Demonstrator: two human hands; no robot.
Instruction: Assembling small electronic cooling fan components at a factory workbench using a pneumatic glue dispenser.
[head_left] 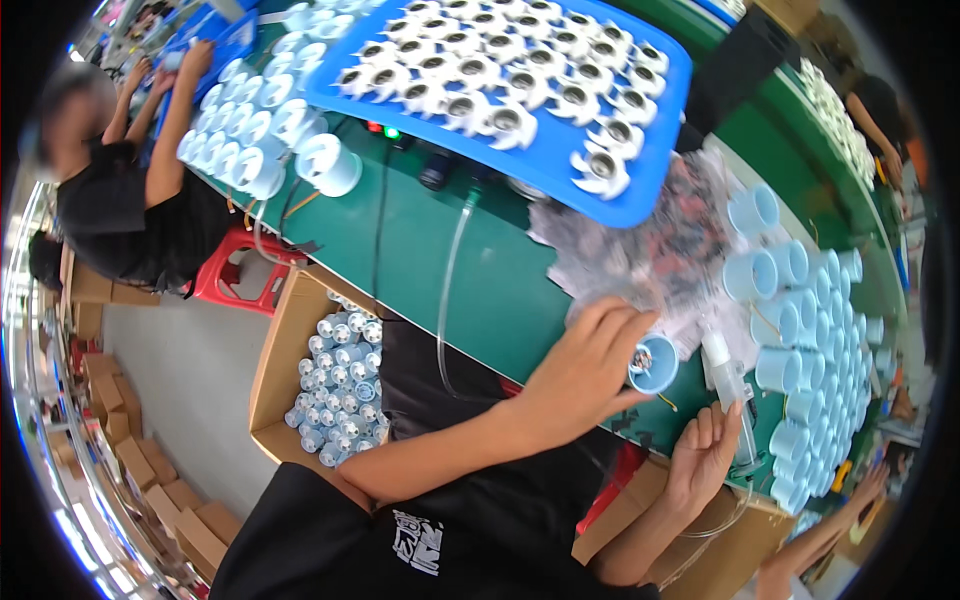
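Observation:
My left hand (pixel 585 375) is closed around a light blue plastic cup (pixel 660 372), its open mouth tilted up toward me. Inside the cup sits a small part with metal and white showing; its details are too small to tell. Just right of it, my right hand (pixel 706 450) has its fingers curled against a clear syringe-like dispenser (pixel 728 383) with a white upper end, connected to thin clear tubing. The fingers partly hide where they meet the barrel. Beyond my left hand, a crumpled plastic sheet with dark and reddish stains (pixel 665 235) lies on the green table (pixel 500 290).
A blue tray (pixel 625 208) of white finned wheels stands raised at the back. Light blue cups crowd the right (pixel 800 370) and far left (pixel 250 130). A cardboard box (pixel 275 385) of filled cups sits at my left. A co-worker (pixel 120 190) works near a red stool (pixel 235 270).

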